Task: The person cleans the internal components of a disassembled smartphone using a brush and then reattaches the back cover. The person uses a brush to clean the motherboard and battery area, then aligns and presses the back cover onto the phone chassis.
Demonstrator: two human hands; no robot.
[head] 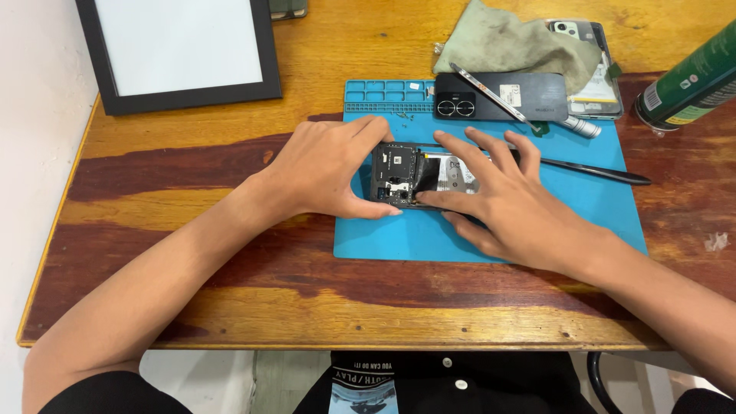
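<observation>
At the bottom edge of the frame, closest in, sits the person's dark shirt (452,379) with its pale buttons, and the two bare forearms run up from there over the wooden table (192,222). Centre frame is where it all happens: an opened phone (418,176) lies flat on the blue work mat (598,207), back cover off, dark circuit board at its left end and silvery metal to the right. The left hand (326,169) wraps that left end, fingers curled over the top edge and thumb pressed along the lower edge, so it grips the phone. The right hand (498,192) lies spread across the phone's right part, fingers open and splayed, thumb tip pressing the lower edge near the board; it pins, not clasps.

The mat's built-in parts tray (387,96), upper centre, is a row of small compartments; one holds a pale speck, too small to identify. Just right of it lies a black back cover (537,92) with a metal tool (491,92) slanting across it. A black spudger (594,171) lies on the mat right of the hands. A greyish cloth (506,42) drapes over a second phone (594,84) at upper right, beside a green spray can (690,77). A black-framed board (180,50) fills the upper left.
</observation>
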